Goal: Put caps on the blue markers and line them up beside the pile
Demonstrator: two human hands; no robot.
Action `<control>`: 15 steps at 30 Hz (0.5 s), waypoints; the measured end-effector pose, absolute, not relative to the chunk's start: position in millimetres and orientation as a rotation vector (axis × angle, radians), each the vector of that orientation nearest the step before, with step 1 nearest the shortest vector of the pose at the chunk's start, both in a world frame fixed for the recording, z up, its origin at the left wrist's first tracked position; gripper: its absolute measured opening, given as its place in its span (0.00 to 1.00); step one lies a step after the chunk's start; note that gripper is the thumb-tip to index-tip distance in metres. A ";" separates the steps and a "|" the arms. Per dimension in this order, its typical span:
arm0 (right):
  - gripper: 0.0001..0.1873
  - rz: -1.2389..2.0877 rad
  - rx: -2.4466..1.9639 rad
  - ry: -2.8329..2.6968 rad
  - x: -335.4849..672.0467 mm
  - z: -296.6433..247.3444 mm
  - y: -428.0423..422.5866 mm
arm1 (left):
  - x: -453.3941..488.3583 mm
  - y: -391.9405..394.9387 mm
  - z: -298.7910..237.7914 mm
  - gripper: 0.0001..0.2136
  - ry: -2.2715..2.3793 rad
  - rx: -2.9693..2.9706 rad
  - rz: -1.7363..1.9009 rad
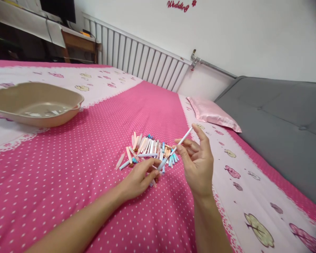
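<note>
A heap of several pastel pens [147,149], white, pink, orange and blue, lies on a pink polka-dot bed sheet [68,175]. My right hand [197,161] holds one white pen [177,147] by its upper half, tilted with its blue end pointing down to the left. My left hand [140,177] rests on the sheet at the near edge of the heap, its fingertips pinching the lower blue end of that same pen and touching other pens beneath.
A beige scalloped basin [34,103] sits on the bed at far left. A pink satin pillow [213,114] lies by the wall. A grey padded sofa [284,130] runs along the right, and a white radiator [139,58] stands behind the bed.
</note>
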State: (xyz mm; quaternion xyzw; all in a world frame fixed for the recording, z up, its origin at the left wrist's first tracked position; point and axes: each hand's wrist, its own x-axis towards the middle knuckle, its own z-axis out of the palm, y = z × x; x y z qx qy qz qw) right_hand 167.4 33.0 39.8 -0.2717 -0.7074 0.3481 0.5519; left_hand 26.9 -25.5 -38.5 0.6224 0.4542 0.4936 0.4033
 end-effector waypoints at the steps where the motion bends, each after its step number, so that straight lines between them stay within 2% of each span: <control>1: 0.28 0.813 -0.638 -1.676 167.5 40.2 32.8 | 27.4 -25.6 -37.3 0.13 1.160 1.575 1.244; 15: 0.27 0.823 -0.644 -1.700 167.5 36.1 36.5 | 26.6 -26.2 -36.9 0.13 1.127 1.571 1.249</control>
